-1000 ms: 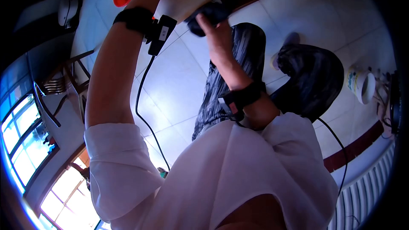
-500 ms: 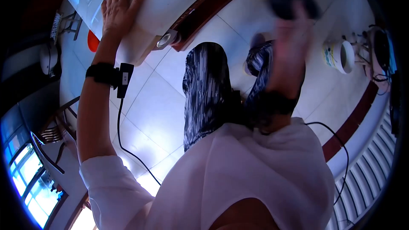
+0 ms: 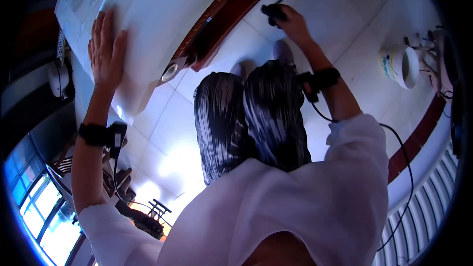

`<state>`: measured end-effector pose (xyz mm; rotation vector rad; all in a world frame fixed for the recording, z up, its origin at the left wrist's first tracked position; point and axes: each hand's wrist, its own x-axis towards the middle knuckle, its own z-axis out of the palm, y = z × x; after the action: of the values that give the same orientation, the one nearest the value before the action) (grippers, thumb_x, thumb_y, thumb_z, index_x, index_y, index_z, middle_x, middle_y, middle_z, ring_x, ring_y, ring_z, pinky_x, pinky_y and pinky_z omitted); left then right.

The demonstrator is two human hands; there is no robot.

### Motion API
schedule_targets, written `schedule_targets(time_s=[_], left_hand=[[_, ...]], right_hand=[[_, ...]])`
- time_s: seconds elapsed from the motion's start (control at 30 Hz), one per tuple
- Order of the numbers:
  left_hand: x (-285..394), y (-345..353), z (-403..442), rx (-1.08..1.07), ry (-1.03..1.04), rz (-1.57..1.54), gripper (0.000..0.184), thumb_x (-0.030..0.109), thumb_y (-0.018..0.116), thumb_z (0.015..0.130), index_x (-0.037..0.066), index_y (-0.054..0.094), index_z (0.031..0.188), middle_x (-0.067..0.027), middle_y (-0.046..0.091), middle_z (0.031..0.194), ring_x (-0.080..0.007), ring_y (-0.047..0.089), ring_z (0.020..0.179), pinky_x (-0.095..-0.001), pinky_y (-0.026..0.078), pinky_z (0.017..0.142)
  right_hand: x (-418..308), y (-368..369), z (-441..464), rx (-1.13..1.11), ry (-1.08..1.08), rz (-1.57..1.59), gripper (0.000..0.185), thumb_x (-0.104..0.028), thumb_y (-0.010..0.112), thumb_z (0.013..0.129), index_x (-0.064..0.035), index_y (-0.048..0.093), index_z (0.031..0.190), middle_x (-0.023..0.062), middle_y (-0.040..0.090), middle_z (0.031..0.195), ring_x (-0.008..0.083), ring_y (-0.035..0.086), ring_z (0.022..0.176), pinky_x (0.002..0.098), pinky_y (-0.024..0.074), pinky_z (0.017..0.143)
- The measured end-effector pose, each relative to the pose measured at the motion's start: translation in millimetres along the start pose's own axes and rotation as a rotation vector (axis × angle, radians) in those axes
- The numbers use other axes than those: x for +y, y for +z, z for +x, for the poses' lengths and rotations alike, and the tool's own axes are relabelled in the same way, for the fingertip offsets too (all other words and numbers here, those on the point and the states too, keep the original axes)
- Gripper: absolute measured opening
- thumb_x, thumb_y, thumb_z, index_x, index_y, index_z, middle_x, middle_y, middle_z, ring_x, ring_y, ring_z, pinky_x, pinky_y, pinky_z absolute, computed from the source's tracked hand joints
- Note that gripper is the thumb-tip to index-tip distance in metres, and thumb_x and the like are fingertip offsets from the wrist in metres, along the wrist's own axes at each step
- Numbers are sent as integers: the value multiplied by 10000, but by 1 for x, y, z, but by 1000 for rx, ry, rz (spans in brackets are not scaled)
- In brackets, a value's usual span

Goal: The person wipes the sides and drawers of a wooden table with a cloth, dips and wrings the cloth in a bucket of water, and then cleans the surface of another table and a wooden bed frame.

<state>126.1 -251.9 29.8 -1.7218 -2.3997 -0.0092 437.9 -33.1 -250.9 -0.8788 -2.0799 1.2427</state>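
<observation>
My left hand (image 3: 104,54) lies flat with its fingers stretched out on the pale tabletop (image 3: 157,15), which has a clear, shiny cover over it. It holds nothing. Out past the table's brown wooden edge (image 3: 217,24), my right hand (image 3: 296,25) is closed around a small black object (image 3: 274,14). Its kind is not clear, and a thin part sticks up from it. Below this hand is the tiled floor (image 3: 335,10). A black band with a small box and cable sits on each forearm.
A white bucket (image 3: 409,66) with a coloured print stands on the right beside a wooden stool (image 3: 429,59). A white radiator (image 3: 419,221) runs along the lower right. My knees (image 3: 273,113) are below the table edge, and chairs stand at the left.
My right hand has moved left toward the table edge, with the black object now looking smaller and more bunched. In view, my left hand sits lower and farther left. Both knees now show side by side.
</observation>
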Motion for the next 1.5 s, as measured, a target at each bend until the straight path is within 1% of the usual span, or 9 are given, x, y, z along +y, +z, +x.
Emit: schedule_targets(time_s=[0.23,0.43,0.57,0.7,0.93,1.2,1.37,1.47,1.5], left_hand=[[3,-10,2,-9,38,-47,644,548,286,876,167,347,1393,-120,311,1445,-315,294,1329,-526,219,1063],[6,-12,2,3,85,-77,644,542,263,880,156,345,1390,-145,338,1417,-336,335,1297,-549,274,1034],[5,-10,4,-14,68,-120,649,546,266,879,154,334,1392,-145,324,1424,-343,346,1287,-571,279,1026],[-5,-8,1,13,161,-118,657,558,263,876,155,335,1390,-152,332,1418,-351,350,1283,-582,287,1018],[-6,-7,1,14,162,-45,670,578,300,852,180,347,1388,-128,339,1426,-348,339,1295,-576,269,1024],[4,-2,1,33,4,-131,653,605,317,841,248,362,1386,-108,307,1451,-332,313,1317,-565,210,1058],[-3,-2,0,34,37,-159,641,581,343,832,253,370,1382,-102,314,1450,-329,322,1312,-556,217,1059],[-2,-5,0,22,35,-151,630,569,342,836,254,371,1381,-99,313,1451,-331,323,1312,-557,224,1056],[-2,-6,0,24,37,-152,630,569,342,836,254,371,1381,-99,313,1451,-331,323,1312,-557,224,1056]], right_hand=[[25,117,39,-274,-489,-212,398,50,512,802,-124,580,1153,79,529,1240,251,439,1219,364,379,1014],[-37,170,16,-836,-626,-70,317,36,480,842,-122,633,1070,52,537,1241,224,429,1228,349,346,1036],[-15,159,26,-721,-661,-63,298,25,489,827,-117,634,1045,53,562,1202,234,439,1221,354,376,1012],[61,106,57,-266,-576,-320,418,153,509,729,-106,604,1043,49,533,1234,244,440,1225,362,397,1009],[41,107,53,-51,-337,-701,392,40,513,820,-105,582,1178,47,514,1302,208,378,1288,357,297,1074],[-3,161,-7,-783,-597,-325,505,117,392,833,-126,512,1259,34,384,1409,186,282,1342,363,236,1119],[-5,183,1,-654,-625,-351,444,79,446,855,-115,517,1248,48,437,1365,197,359,1295,345,298,1088],[-22,209,-14,-416,-556,-82,306,-20,548,852,-74,583,1152,88,571,1176,251,518,1123,349,396,996],[-49,206,-13,-545,-396,17,319,-22,568,829,-52,565,1147,118,587,1129,279,559,1062,363,435,952]])
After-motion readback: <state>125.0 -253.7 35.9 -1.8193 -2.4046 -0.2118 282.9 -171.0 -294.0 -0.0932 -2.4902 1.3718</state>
